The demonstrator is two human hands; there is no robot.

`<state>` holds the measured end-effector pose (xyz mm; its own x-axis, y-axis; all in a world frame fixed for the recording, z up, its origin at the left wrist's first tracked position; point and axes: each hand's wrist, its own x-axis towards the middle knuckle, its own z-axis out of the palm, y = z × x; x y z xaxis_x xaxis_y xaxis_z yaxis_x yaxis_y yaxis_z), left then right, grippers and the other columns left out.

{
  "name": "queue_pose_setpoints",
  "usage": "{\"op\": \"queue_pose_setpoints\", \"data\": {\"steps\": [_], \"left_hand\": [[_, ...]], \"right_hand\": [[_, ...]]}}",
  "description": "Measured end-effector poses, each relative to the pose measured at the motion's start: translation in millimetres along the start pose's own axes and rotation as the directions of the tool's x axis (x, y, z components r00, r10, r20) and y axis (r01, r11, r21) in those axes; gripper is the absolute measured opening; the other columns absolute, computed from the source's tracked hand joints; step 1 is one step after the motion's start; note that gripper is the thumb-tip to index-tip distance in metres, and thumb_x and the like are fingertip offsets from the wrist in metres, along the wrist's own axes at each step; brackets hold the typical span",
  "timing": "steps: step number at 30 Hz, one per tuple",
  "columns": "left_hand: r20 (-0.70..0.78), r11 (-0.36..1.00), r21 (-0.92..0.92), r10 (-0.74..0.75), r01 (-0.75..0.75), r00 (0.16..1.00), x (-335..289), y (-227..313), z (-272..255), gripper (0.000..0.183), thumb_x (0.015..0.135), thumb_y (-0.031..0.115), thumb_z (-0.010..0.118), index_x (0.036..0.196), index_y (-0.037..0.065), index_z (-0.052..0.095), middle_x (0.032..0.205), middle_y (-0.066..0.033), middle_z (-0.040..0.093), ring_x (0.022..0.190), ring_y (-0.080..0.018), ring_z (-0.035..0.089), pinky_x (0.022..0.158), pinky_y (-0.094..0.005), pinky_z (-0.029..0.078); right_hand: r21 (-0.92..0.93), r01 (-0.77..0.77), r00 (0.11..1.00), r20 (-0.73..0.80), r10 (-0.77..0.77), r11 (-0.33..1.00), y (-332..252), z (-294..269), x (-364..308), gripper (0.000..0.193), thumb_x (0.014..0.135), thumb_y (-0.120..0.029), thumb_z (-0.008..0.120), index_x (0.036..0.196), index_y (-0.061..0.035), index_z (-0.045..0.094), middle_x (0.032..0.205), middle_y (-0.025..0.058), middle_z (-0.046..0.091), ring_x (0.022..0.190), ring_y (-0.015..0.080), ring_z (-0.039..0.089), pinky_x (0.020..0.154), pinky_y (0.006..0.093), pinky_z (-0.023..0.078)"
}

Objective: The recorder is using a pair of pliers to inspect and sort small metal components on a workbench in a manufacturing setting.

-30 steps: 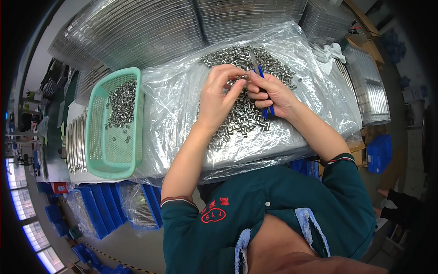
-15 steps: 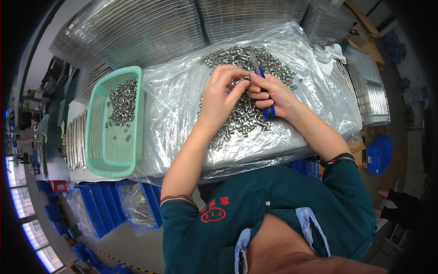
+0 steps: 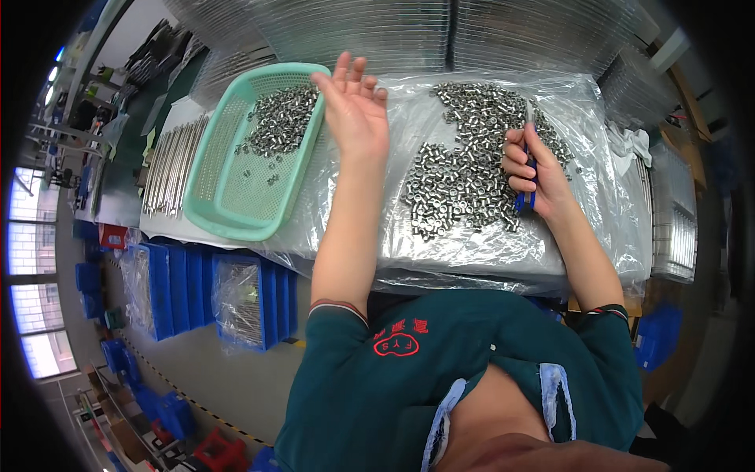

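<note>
My left hand is raised beside the right rim of a green plastic basket, its fingers spread and nothing in it. Inside the basket lies a heap of small shiny metal sleeves, with a few strays lower down. My right hand is wrapped round a blue-handled tool with a slim metal tip pointing away from me; the fingers hide much of it. This hand is over the right side of a big loose pile of similar metal sleeves spread on clear plastic sheeting.
Tall stacks of clear plastic trays line the table's far side. Thin metal rods lie left of the basket. Blue bins with bagged parts stand below the front edge. A white cloth lies at the right.
My left hand has left the right hand and swung left to the basket, its fingers opening. My right hand still grips the tool. The whole view has shifted toward the left.
</note>
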<state>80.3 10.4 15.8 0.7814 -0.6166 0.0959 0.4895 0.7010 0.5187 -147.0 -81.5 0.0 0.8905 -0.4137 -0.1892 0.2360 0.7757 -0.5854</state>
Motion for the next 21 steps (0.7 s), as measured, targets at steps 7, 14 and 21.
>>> {"op": "queue_pose_setpoints", "data": {"steps": [7,14,21], "left_hand": [[0.277,0.640,0.762,-0.192,-0.094,0.941,-12.0,-20.3,9.5,0.028,0.086,0.026,0.053,0.104,0.005,0.055,0.097,-0.0038,0.056,0.074,-0.0078,0.052,0.062,-0.0217,0.042],[0.559,-0.253,0.749,-0.254,-0.612,0.789,-22.7,-53.6,-17.2,0.032,0.074,0.013,0.060,0.106,0.010,0.056,0.101,-0.0105,0.057,0.097,-0.0291,0.049,0.082,-0.0364,0.040],[0.438,-0.177,0.818,-0.424,-0.547,0.792,-23.0,-52.2,-7.0,0.020,0.072,0.010,0.063,0.091,0.006,0.056,0.080,-0.0082,0.056,0.076,-0.0226,0.054,0.070,-0.0330,0.043]], "right_hand": [[0.010,0.100,0.992,-0.074,-0.099,0.995,-3.4,-1.0,2.3,0.036,0.090,-0.043,0.039,0.082,-0.0101,0.049,0.063,-0.0034,0.039,0.048,0.0026,0.035,0.040,0.0164,0.032],[0.025,0.094,0.994,-0.049,-0.093,0.995,-3.4,-4.5,2.5,0.040,0.087,-0.048,0.042,0.072,-0.0110,0.048,0.058,-0.0030,0.039,0.046,0.0033,0.033,0.038,0.0168,0.030],[-0.087,0.136,0.985,-0.091,-0.143,0.987,-4.7,-1.6,-1.3,0.043,0.088,-0.050,0.040,0.071,-0.0111,0.048,0.058,-0.0034,0.039,0.046,0.0040,0.033,0.040,0.0183,0.031]]}}
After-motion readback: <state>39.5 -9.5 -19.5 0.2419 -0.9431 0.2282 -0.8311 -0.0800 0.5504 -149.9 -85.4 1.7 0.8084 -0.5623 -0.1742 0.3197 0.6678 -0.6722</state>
